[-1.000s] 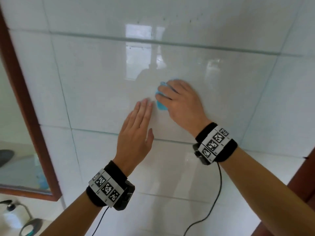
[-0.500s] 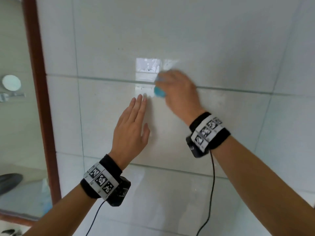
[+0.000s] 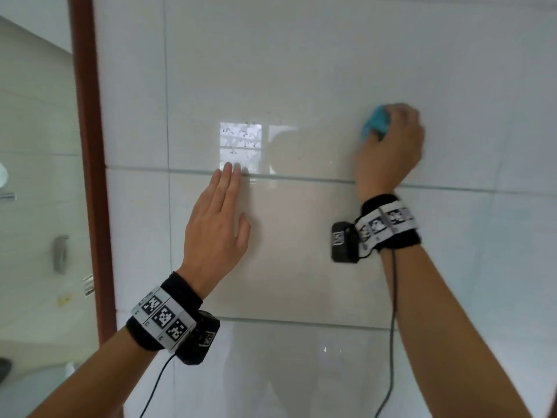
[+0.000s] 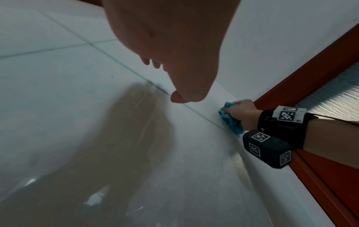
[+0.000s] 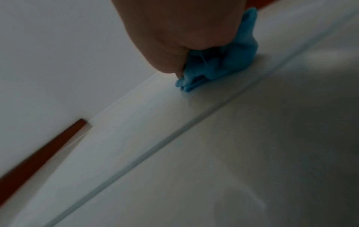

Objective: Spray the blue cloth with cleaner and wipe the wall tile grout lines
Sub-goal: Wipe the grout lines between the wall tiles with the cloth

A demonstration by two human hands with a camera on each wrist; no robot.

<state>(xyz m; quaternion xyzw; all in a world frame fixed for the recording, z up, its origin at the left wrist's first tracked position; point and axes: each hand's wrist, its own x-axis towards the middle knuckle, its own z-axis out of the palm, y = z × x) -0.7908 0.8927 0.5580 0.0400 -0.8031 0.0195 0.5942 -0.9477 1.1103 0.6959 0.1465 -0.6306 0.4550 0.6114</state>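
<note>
The blue cloth point(image 3: 374, 123) is bunched into a tight wad, pressed against the glossy white wall tile point(image 3: 301, 86), sitting just above the horizontal grout line point(image 3: 301, 178), which runs thin and grey between tiles.

A tiled bathroom in a home.

Large glossy white wall tiles point(image 3: 301, 86) with thin grey grout lines point(image 3: 301, 178) fill the view. Left of the tiles runs a reddish-brown wooden frame point(image 3: 87, 176), and left of that frame a mirror point(image 3: 36, 206) reflects more pale tiling and a chrome wall fitting point(image 3: 60, 254).
</note>
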